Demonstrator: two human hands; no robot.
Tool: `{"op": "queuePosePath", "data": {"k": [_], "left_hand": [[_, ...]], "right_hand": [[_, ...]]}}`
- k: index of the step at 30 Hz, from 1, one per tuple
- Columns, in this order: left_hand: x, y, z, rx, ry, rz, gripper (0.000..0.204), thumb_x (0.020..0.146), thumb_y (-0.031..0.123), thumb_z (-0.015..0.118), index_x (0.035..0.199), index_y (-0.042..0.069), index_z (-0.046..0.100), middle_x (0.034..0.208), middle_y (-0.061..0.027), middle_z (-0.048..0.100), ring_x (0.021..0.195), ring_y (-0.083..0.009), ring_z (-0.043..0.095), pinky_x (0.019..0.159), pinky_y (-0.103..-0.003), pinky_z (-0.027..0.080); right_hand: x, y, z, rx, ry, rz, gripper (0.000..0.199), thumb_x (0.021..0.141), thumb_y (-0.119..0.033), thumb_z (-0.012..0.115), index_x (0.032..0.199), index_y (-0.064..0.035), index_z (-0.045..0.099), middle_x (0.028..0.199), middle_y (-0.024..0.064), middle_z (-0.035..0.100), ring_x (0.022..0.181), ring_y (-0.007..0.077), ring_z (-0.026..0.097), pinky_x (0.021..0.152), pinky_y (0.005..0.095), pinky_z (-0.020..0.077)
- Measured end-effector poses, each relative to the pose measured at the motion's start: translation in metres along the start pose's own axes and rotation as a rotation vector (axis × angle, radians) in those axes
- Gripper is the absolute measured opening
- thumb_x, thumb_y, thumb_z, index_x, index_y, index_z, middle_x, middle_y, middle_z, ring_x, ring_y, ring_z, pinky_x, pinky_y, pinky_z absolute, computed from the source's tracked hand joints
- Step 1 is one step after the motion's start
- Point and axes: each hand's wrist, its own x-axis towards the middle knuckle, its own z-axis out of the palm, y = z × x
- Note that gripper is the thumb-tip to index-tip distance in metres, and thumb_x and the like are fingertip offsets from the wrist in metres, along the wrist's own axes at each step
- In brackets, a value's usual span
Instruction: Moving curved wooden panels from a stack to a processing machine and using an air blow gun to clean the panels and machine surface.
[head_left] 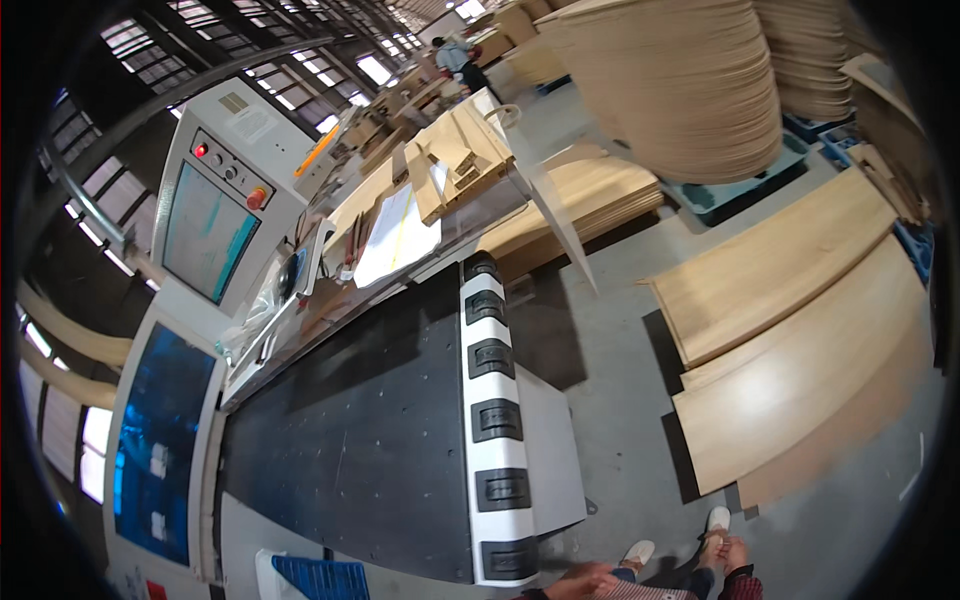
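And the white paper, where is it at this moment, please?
In the head view, the white paper lies above and left of centre, just beyond the black machine bed and immediately left of the pale wooden strips.

- Right hand [735, 553]: bare, with a black band [740, 573] around the wrist, possibly a watch.
- Right sleeve [748, 589]: dark red and black, apparently checked, cut by the lower edge.
- Left hand [582, 582]: bare, something dark at the wrist, too blurred to tell.
- Top [645, 592]: fine reddish and pale stripes.
- Trousers [703, 580]: dark blue.
- Shoes [718, 518]: off-white, low-cut, with rounded toes.
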Motion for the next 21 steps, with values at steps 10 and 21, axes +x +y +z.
{"op": "queuePosePath", "data": {"k": [10,21], "left_hand": [[0.109,-0.017,0.092,0.087,0.584,-0.053,0.028,0.094,0.025,0.041,0.088,0.003,0.057,0.074,-0.0097,0.059,0.066,-0.0193,0.057,0.058,-0.033,0.048],[0.155,-0.017,0.070,0.088,0.704,-0.111,0.031,0.092,0.029,0.047,0.103,0.001,0.052,0.082,-0.0125,0.061,0.071,-0.0215,0.060,0.065,-0.034,0.050]], "right_hand": [[0.306,-0.003,-0.035,0.073,-0.253,-0.051,0.036,0.093,-0.039,0.035,0.063,-0.0196,0.033,0.045,-0.0054,0.022,0.037,0.0110,0.027,0.035,0.0276,0.0219],[0.360,0.019,-0.064,0.344,-0.052,0.151,0.096,0.071,-0.073,0.048,0.142,-0.0177,0.015,0.144,0.0101,0.022,0.132,0.0222,0.019,0.107,0.0371,0.0114]]}}
